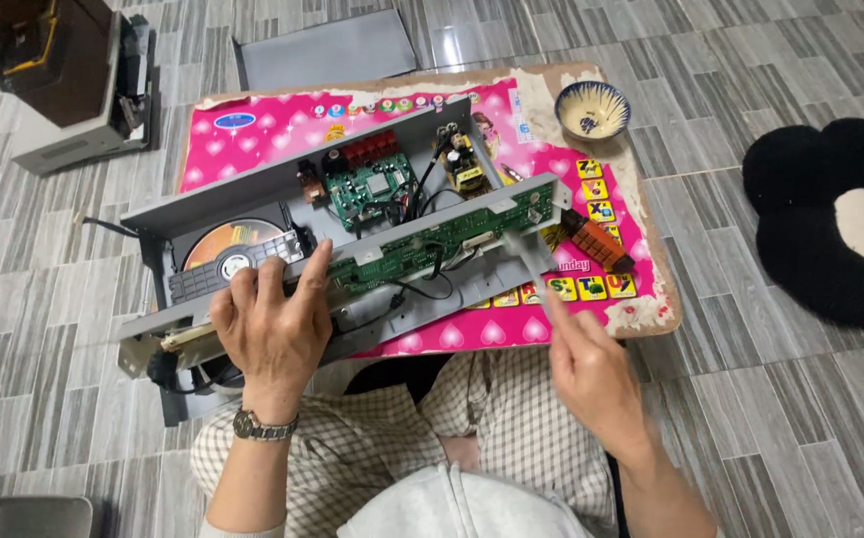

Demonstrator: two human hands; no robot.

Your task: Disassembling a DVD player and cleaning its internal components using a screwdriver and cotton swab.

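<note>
Left hand [271, 324] spread, pressing the long circuit board [432, 242]; right hand [591, 374] pinching a screwdriver [537, 267]; a slip could scratch the board.

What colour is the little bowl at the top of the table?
The little bowl is blue and white outside and cream inside with dark marks, seen in the head view.

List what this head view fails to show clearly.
- Tool in the right hand: blurred; its tip and kind unclear.
- Disc: partly hidden under the tray.
- Front board: parts too small.
- Bowl contents: too small.
- Grey box: cut by the top edge.
</note>
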